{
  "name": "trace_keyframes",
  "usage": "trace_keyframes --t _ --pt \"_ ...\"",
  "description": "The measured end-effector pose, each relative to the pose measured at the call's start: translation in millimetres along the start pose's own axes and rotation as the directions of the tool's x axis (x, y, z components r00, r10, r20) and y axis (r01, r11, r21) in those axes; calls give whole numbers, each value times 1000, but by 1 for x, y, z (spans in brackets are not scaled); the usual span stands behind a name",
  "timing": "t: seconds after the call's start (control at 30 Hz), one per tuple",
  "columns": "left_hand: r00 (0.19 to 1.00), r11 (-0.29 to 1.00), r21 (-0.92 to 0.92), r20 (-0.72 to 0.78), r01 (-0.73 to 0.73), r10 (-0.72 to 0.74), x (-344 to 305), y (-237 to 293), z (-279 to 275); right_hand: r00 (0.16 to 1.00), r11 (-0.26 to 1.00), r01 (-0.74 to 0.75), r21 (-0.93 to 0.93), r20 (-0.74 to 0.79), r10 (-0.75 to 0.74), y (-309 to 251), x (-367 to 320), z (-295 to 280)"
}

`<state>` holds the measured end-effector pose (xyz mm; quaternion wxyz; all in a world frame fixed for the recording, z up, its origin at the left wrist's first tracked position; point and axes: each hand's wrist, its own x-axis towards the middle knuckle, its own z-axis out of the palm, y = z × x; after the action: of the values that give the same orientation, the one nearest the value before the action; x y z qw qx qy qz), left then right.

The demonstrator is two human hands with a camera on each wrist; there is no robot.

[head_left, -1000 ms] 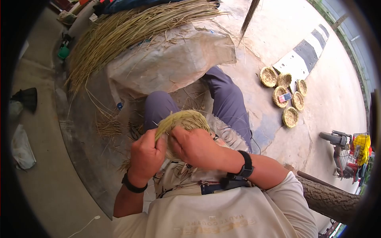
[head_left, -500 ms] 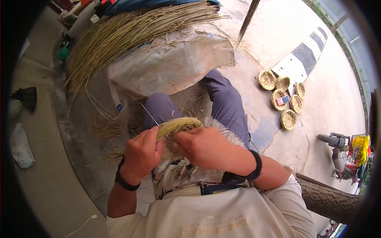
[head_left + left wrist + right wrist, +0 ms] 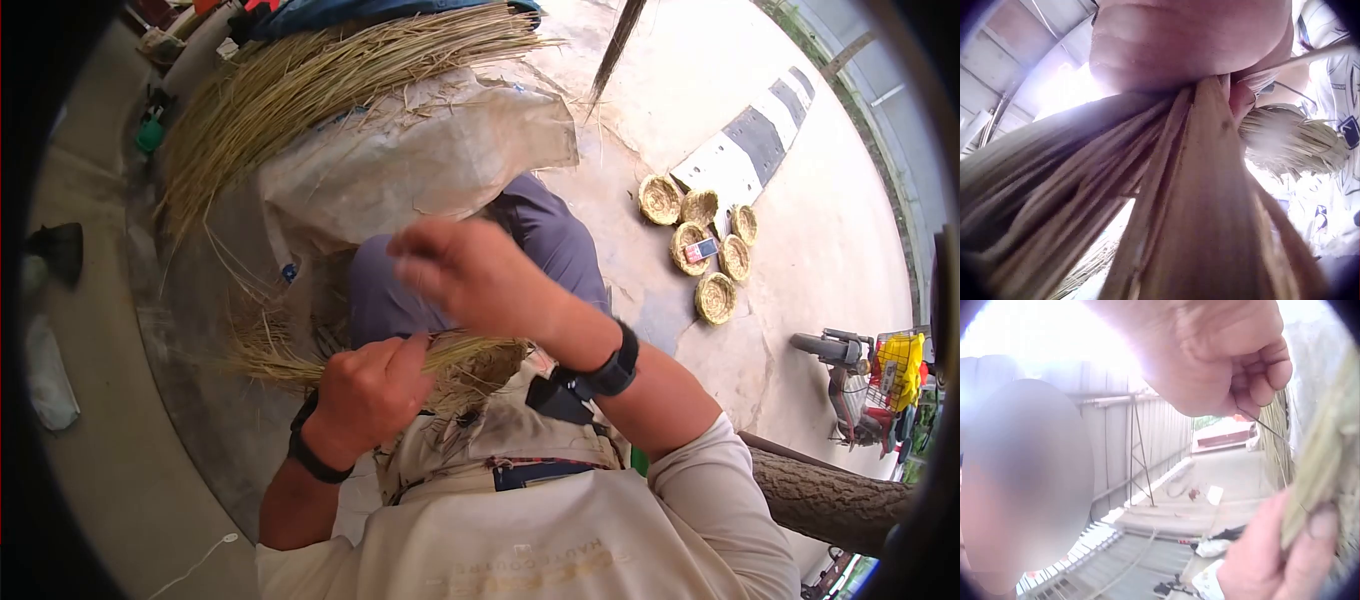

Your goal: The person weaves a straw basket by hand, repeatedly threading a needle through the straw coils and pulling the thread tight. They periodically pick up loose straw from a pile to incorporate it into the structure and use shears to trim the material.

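Observation:
My left hand (image 3: 368,392) grips a bundle of straw at the edge of a partly made straw basket (image 3: 475,372) in my lap. Loose stalks (image 3: 1200,206) fan out from under that hand in the left wrist view. My right hand (image 3: 470,278) is raised above the basket, over the knees, blurred in the head view. The right wrist view shows its fingers curled round a thin metal needle (image 3: 1266,427). Below it, the left thumb (image 3: 1322,522) presses on the straw (image 3: 1322,469).
A large heap of long straw (image 3: 330,100) lies ahead on a pale sheet (image 3: 430,160). Several small straw baskets (image 3: 715,298) stand on the floor at the right, one with a small box (image 3: 702,250) in it. Farther right are a tree trunk (image 3: 830,500) and a parked scooter (image 3: 850,385).
My right hand has moved up and away from the basket edge with the needle, which earlier pointed through the straw beside the left hand. The basket has tipped lower; the left hand keeps its grip.

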<state>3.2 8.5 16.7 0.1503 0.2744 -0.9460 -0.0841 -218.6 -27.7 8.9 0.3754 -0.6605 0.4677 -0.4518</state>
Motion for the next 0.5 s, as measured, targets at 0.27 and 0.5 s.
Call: trace_keyframes --t 0.27,0.5 --pt "980 977 83 -22 197 -196 -25 -52 -27 999 175 30 984 -25 -31 -29 -33 -89" --pt "873 814 334 -62 474 -483 -108 -137 -108 781 949 -312 -41 -580 231 3 -171 -284"
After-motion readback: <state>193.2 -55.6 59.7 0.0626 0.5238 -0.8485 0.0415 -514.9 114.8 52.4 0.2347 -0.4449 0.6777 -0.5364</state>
